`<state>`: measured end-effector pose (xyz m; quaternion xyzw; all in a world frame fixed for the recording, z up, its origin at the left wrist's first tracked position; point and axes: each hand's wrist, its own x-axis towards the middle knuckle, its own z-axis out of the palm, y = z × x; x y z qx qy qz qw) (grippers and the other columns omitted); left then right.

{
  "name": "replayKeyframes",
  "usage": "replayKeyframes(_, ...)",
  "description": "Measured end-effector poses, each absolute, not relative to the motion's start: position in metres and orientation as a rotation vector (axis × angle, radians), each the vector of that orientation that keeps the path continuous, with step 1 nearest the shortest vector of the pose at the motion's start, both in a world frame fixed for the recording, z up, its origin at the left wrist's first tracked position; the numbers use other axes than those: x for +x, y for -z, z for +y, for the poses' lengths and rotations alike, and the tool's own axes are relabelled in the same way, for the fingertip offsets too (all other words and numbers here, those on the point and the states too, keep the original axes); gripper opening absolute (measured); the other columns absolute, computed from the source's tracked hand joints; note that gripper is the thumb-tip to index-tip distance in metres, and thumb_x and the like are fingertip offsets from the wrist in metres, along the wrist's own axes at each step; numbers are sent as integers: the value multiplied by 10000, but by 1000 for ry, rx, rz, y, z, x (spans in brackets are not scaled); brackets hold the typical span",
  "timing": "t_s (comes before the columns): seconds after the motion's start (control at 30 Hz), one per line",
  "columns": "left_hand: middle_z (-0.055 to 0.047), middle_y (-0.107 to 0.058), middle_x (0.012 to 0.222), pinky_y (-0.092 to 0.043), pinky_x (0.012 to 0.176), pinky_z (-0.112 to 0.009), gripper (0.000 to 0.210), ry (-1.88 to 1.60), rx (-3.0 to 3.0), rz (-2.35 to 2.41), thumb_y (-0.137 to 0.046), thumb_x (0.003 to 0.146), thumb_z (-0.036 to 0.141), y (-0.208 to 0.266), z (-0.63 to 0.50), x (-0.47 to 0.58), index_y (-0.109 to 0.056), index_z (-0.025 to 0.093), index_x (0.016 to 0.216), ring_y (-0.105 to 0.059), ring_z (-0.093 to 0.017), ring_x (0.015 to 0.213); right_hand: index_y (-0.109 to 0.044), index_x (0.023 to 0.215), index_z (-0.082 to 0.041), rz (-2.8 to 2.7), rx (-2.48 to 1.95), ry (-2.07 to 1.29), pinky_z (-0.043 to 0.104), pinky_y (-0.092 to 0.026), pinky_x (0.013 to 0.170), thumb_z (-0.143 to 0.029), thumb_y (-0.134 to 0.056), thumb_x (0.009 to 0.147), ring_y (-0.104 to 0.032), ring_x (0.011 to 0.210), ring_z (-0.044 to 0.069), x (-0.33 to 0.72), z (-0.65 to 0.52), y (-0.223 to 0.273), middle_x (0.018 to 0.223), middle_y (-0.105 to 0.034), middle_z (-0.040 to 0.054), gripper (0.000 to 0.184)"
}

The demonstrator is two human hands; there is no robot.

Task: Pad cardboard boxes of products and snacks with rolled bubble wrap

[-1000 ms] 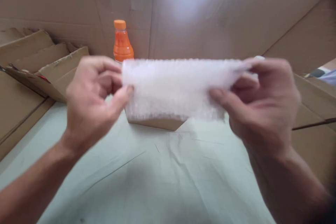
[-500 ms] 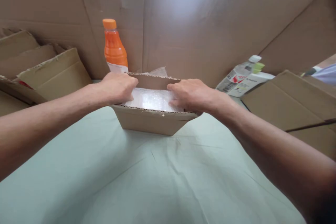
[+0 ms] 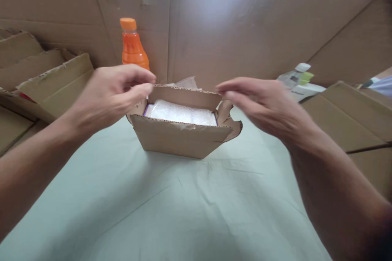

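A small cardboard box [image 3: 180, 138] stands on the pale green cloth with its top open. Inside lies a bubble-wrapped item [image 3: 183, 113], with a bit of purple edge showing at its sides. My left hand [image 3: 116, 94] hovers at the box's back left corner, thumb and fingers apart and nothing between them. Over the back right corner is my right hand [image 3: 260, 100], its fingers stretched out and also holding nothing. Whether either hand's fingertips touch the rim, I cannot tell. A torn side flap [image 3: 232, 126] sticks outward on the right.
An orange bottle [image 3: 134, 47] stands behind my left hand. Folded cardboard [image 3: 61, 77] leans at the left. To the right are a clear bottle [image 3: 292, 75], a white container [image 3: 306, 91] and another cardboard box [image 3: 349, 114]. A cardboard wall [image 3: 208, 28] rises behind; bubble wrap [image 3: 186, 82] peeks over the box.
Both hands have come up out of the box and moved apart, their fingers opening. The wrapped item stays inside, now in fuller view, and the right flap has come into sight.
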<state>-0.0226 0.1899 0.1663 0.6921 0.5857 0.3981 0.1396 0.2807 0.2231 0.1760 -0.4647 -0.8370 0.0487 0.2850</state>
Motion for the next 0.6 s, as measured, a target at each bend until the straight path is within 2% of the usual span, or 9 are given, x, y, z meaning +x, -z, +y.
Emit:
replayKeyframes(0.07,13,-735,1064,-567,947,-429,289,-1456,1860,1807,-610,916,405,-147,157,-39,-719,229,1117,-698,-196,948,-753,966,-250,-1886,-1290,46,335,-518,836,-296,-578,941,-708,922,195,308,193,-158,958,-766,27,183)
replayKeyframes(0.13,-19,-742,1058,-561,972,-481,348,-1478,1692,1890,-664,869,433,-115,134,-52,-707,223,1144,-698,-226,956,-742,952,-260,-1752,-1412,-130,367,-541,830,-365,-639,903,-710,872,206,325,172,-126,943,-768,38,155)
replayKeyframes(0.23,-94,-665,1311,-563,982,-496,648,-1274,1548,1757,-736,779,455,-61,132,-55,-571,229,1363,-668,-278,1126,-670,1132,-237,-1834,-1455,-533,410,-578,784,-475,-682,829,-706,896,249,315,165,-72,1118,-740,88,386)
replayKeyframes(0.3,-109,-627,1370,-567,982,-460,686,-1246,1507,1616,-736,761,456,-37,146,-45,-539,225,1376,-640,-281,1190,-617,1180,-201,-1842,-1442,-667,421,-589,769,-504,-695,798,-704,919,271,293,174,-47,1145,-726,120,493)
replayKeyframes(0.47,-97,-709,1189,-583,912,-381,567,-1349,1399,1441,-697,769,382,-34,171,9,-575,166,1278,-678,-244,1080,-616,1096,-178,-1673,-1433,-732,438,-586,763,-523,-706,767,-711,874,287,290,189,-38,1047,-754,126,485)
replayKeyframes(0.6,-122,-624,1391,-542,1007,-412,618,-1343,1509,1333,-663,798,281,-43,145,37,-534,186,1395,-614,-260,1223,-652,1004,-205,-1596,-1498,-726,442,-592,781,-569,-742,749,-720,929,321,329,177,-42,1014,-767,116,453)
